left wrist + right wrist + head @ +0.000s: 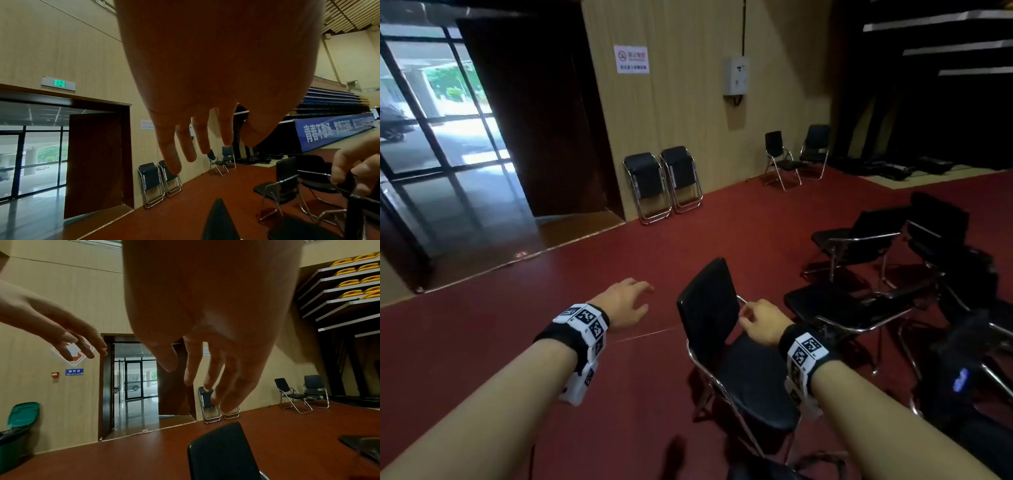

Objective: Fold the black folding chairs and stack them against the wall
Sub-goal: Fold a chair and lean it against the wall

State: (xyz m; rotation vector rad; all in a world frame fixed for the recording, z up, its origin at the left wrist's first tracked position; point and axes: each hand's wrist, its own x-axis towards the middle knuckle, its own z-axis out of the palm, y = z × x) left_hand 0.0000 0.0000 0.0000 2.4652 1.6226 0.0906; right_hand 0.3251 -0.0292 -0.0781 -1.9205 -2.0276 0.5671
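I am reaching both loose, empty grips, left hand (625,303) and right hand (762,322), toward the open chair (726,346) just before me, readying to fold it for the wall (681,102) beyond.

— What do you have around the doorway (482,137)?

— Its dark wooden door (541,113) stands open; beyond it you see glass panes (431,102) and daylight on a glossy floor.

— And to its right?

— A beige panelled wall (688,102) with a no-smoking sign (632,59) and a grey electrical box (736,76), all above your red floor (619,274).

— To its left?

— A green-lidded bin (18,421) against the wall.
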